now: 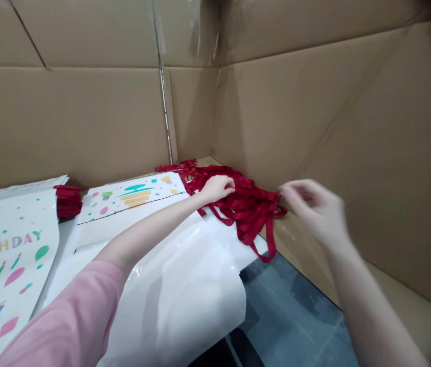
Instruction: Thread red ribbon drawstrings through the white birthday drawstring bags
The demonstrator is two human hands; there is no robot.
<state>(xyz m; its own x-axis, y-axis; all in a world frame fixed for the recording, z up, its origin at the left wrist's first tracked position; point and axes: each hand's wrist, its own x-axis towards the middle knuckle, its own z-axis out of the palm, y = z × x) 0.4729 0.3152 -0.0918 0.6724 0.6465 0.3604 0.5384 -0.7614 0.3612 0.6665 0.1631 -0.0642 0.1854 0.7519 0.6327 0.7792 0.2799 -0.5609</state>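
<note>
A heap of dark red ribbons lies in the corner, some of their loops hanging over the edge of the white sheets. On top of the heap is my left hand, its fingers curled down and closed around part of the ribbons. My right hand is at the heap's right end, slightly blurred, with thumb and fingers pinched together. Whatever lies between those fingertips is too small to make out. Beside the ribbons, under my left forearm, is a white printed sheet with coloured shapes.
Tall cardboard walls meet behind the ribbons. At left lies a stack of birthday-print sheets, with a folded red bundle at its edge. A glossy white sheet curls over the front. Grey floor shows below right.
</note>
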